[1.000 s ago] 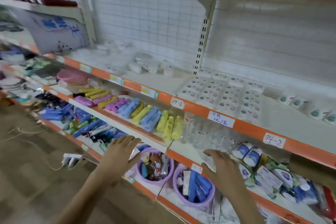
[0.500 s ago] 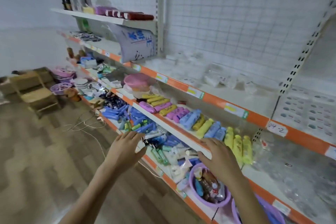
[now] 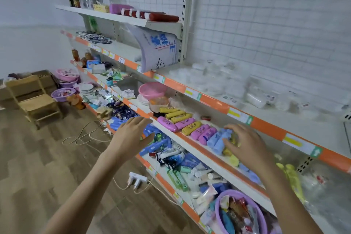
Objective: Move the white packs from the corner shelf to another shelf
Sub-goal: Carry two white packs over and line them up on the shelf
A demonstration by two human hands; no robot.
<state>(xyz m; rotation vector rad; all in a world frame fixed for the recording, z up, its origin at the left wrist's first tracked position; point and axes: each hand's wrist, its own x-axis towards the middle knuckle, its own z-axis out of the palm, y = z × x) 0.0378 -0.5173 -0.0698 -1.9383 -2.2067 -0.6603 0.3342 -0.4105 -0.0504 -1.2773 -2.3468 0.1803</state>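
White and clear packs [image 3: 254, 99] lie blurred along the orange-edged shelf [image 3: 214, 101] at chest height, from the middle to the right edge. A large white sack with blue print [image 3: 157, 51] leans at that shelf's left end. My left hand [image 3: 133, 135] hovers with relaxed fingers in front of the lower shelves and holds nothing. My right hand [image 3: 245, 144] is spread above the pink, yellow and blue pouches [image 3: 191, 127] one shelf below the white packs, empty as well.
A top shelf [image 3: 117, 15] carries bottles and red rolls. Lower shelves hold tubes, a pink bowl [image 3: 152, 90] and a purple basin [image 3: 241, 214]. A wooden chair [image 3: 32, 99], basins, cables and a power strip [image 3: 137, 177] sit on the wood floor at left.
My view has swung left along the shelving toward the corner. Both hands have stayed raised and empty in front of me, now over the pouches rather than the purple basins.
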